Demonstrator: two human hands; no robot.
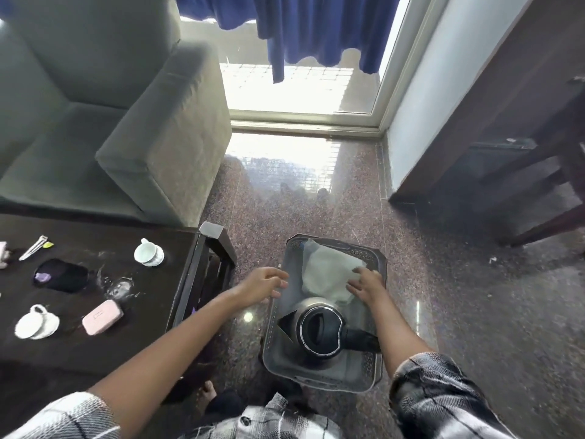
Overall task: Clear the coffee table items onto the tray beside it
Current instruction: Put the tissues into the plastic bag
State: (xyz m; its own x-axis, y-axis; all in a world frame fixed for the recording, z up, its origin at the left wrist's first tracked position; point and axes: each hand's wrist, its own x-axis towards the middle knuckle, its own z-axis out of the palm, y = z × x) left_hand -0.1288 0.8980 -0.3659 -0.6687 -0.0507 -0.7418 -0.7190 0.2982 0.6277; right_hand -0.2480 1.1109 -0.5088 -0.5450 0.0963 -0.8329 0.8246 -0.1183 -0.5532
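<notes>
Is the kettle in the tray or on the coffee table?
In the tray: the kettle stands upright at its near end, next to the white cloth.

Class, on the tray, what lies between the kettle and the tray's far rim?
A white cloth, with the right hand on it; the head view shows it.

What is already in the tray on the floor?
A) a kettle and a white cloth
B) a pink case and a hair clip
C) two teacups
A: the kettle and the white cloth lie in the tray, while the pink case lies on the coffee table.
</notes>
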